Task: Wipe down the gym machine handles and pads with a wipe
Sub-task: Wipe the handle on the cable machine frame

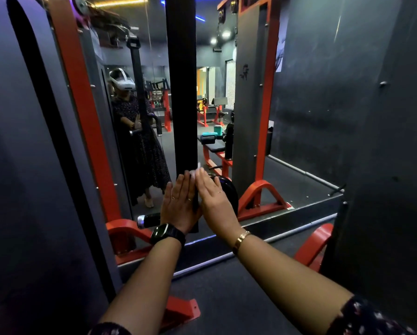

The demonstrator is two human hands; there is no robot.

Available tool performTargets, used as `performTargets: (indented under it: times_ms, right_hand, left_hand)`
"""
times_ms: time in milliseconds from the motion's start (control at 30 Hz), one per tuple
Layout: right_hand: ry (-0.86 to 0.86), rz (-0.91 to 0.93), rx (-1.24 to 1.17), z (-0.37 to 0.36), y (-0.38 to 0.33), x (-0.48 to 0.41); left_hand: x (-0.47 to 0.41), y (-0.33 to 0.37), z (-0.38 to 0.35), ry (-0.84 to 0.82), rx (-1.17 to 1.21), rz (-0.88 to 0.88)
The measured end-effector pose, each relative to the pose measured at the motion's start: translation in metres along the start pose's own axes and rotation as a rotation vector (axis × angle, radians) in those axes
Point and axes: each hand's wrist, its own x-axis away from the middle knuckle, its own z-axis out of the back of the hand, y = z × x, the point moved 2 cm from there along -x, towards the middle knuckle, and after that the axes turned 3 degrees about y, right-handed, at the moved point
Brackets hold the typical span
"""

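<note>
Both hands press flat on either side of the lower end of a tall black upright pad (182,93) of the gym machine. The left hand (179,201) lies on the pad's left face with its fingers (182,184) straight and close together. A black watch (167,234) sits on its wrist and rings on two fingers. The right hand (214,197) lies against the pad's right edge, also with straight fingers, and a gold bracelet (240,240) circles its wrist. The white wipe (194,171) is trapped between the right fingertips and the pad, and a crumpled corner sticks out above them. It is pressed, not pinched. Just left of the left wrist, a black handle (150,220) with a chrome end cap juts out sideways at the pad's bottom end. A rounded black part (228,189) shows behind the right hand. The red frame (81,105) of the machine rises on the left, and its feet rest on the dark floor (226,298). Behind the pad, a mirror (154,153) reflects a person in a white headset and a dark patterned dress, along with red benches and ceiling lights. A grey panel (247,105) carries a small dark emblem (244,71), too small to read. A sheet (96,43) fixed high on the frame is likewise illegible.
</note>
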Motion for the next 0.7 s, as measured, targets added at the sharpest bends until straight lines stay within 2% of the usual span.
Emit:
performTargets:
  times_ms: [133, 200, 267, 400, 433, 500, 600, 700]
  right_hand:
    - [-0.142, 0.182, 0.195, 0.001, 0.027, 0.026]
    - [-0.153, 0.224, 0.23, 0.006, 0.036, 0.031]
    - [-0.068, 0.125, 0.134, 0.014, 0.033, 0.03]
    - [0.235, -0.235, -0.094, 0.03, 0.014, -0.008]
    - [0.217, -0.307, -0.121, 0.03, 0.011, -0.02]
    - [0.058, -0.355, -0.118, 0.023, 0.006, -0.037]
    - [-0.085, -0.192, 0.001, 0.011, 0.002, -0.028]
    - [-0.102, 0.05, 0.191, 0.012, 0.015, 0.001]
  left_hand:
    - [0.0, -0.001, 0.0, -0.024, -0.008, -0.005]
    - [0.0, -0.001, 0.0, -0.037, -0.016, -0.008]
    - [0.0, -0.001, -0.001, -0.053, -0.015, -0.007]
    - [0.0, 0.0, -0.001, -0.073, 0.012, 0.014]
    - [0.0, 0.001, 0.0, -0.075, 0.018, 0.019]
    - [0.001, 0.0, 0.0, -0.08, 0.012, 0.024]
    - [-0.001, 0.001, 0.003, -0.092, 0.003, 0.025]
    - [-0.001, 0.002, 0.005, -0.113, -0.014, 0.023]
